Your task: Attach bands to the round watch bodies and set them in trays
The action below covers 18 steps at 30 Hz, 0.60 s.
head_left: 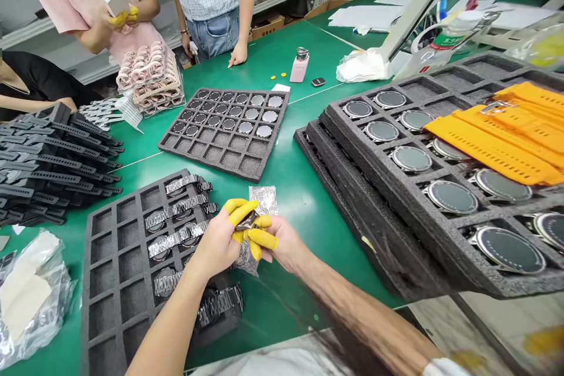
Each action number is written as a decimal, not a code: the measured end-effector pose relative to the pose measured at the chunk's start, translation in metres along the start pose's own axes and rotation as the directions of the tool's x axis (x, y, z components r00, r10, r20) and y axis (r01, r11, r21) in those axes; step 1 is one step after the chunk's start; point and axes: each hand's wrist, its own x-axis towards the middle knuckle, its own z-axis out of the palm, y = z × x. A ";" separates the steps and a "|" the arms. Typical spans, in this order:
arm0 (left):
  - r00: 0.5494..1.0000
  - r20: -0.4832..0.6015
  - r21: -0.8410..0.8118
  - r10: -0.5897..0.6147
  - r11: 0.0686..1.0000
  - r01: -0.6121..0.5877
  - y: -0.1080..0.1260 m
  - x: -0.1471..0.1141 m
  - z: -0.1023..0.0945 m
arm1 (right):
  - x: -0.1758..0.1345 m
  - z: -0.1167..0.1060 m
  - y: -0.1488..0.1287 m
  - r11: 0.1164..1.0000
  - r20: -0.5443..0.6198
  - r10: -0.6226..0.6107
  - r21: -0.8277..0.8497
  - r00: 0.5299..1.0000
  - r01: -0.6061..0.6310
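Observation:
My left hand (222, 238) and my right hand (271, 238), both with yellow finger cots, meet in the middle of the table. Between their fingertips is a small dark, shiny watch (247, 222), mostly covered by the fingers; both hands are closed on it. Just behind the hands lies a silvery, crinkled packet (263, 200), and another silvery packet (247, 259) shows below them. Left of my left hand is a grey foam tray (101, 247) with several watches on dark metal link bands (165, 245) in its right-hand compartments.
A foam tray (194, 150) of watch faces lies ahead. At right, stacked trays (374, 235) hold watches under orange straps (506, 135). Black straps (53, 164) pile up left, above a plastic bag (35, 299). A pink bottle (299, 66) stands farther back. Co-workers stand across the table.

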 end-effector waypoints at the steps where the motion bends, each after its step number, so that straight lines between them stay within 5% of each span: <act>1: 1.000 -0.001 0.028 0.026 0.999 -0.026 0.000 0.001 -0.002 | 0.000 0.000 -0.002 1.000 0.021 -0.003 -0.007 1.000 0.003; 13: 0.996 -0.012 0.123 0.094 0.988 -0.091 0.003 0.003 -0.006 | 0.002 -0.001 -0.013 0.999 0.015 -0.026 -0.029 1.000 0.026; 18: 0.995 -0.018 0.252 0.103 0.963 -0.095 0.003 0.001 -0.005 | 0.002 0.000 -0.007 0.996 -0.053 0.009 0.094 0.999 -0.004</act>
